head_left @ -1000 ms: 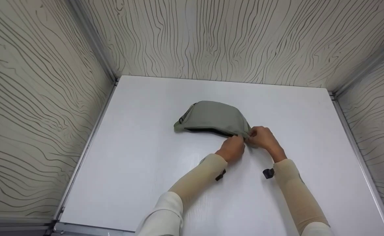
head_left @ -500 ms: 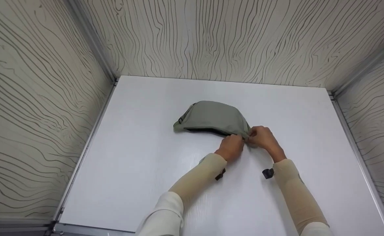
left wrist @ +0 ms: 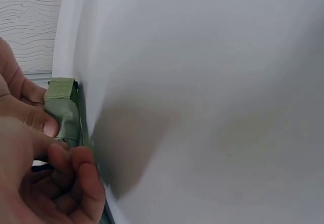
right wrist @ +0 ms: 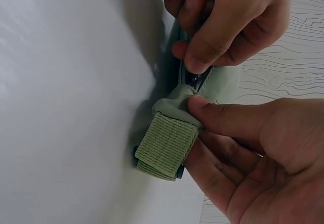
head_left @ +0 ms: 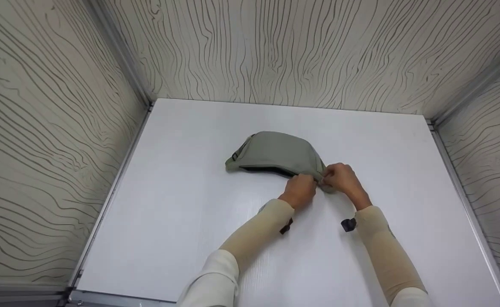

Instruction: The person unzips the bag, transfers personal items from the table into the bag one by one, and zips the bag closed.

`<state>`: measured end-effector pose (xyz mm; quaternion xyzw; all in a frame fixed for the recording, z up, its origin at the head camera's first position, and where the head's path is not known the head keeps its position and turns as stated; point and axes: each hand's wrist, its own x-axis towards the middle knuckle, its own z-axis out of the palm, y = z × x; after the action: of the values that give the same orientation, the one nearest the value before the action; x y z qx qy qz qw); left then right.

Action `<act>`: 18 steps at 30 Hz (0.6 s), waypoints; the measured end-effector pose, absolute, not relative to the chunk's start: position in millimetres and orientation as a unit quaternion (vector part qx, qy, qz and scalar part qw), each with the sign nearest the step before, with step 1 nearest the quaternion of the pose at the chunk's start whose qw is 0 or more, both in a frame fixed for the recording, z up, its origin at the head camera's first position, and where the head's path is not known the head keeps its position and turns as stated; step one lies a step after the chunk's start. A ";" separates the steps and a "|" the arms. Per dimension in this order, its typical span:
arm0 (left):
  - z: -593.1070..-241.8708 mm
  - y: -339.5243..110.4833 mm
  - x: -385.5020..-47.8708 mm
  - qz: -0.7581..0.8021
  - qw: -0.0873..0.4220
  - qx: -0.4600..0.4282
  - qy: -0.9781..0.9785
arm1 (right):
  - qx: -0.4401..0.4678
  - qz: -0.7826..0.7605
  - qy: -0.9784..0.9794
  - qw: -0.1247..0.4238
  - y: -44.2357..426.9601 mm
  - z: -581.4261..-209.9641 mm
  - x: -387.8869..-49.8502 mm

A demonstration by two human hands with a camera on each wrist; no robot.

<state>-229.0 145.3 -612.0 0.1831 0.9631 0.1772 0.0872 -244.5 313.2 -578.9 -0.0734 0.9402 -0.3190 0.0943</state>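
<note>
A grey-green waist bag [head_left: 280, 149] lies on the white table, its zipped opening [head_left: 267, 170] gaping dark along the near edge. At the bag's right end my left hand [head_left: 300, 190] pinches the zipper [right wrist: 194, 78] between thumb and curled fingers; the pull itself is hidden. Just beyond it, my right hand [head_left: 341, 178] holds the bag's end tab between thumb and fingers. The right wrist view shows this tab with folded green webbing [right wrist: 166, 144] hanging from it. In the left wrist view the left hand [left wrist: 55, 178] covers part of the bag's edge.
The white table [head_left: 169, 213] extends around the bag on every side. Wood-grain panels [head_left: 250, 51] stand behind it and at left and right, with grey metal framing [head_left: 122, 55] at the corners. A black camera mount [head_left: 348, 224] sticks out from the right wrist.
My left hand has shifted slightly left along the bag's near edge, away from my right hand. The right hand and the bag have barely moved.
</note>
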 end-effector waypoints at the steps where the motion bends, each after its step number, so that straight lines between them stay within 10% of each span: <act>1: -612.2 144.9 -229.3 0.180 0.088 0.182 0.963 | -0.074 -0.318 0.940 0.093 313.0 -578.8 -244.5; 18: -614.2 136.5 -232.7 0.206 0.086 0.182 0.958 | -0.076 -0.316 0.941 0.091 313.1 -578.5 -245.7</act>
<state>-232.7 136.5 -614.2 0.1818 0.9577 0.2057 0.0862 -245.7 313.1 -578.5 -0.0759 0.9414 -0.3159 0.0907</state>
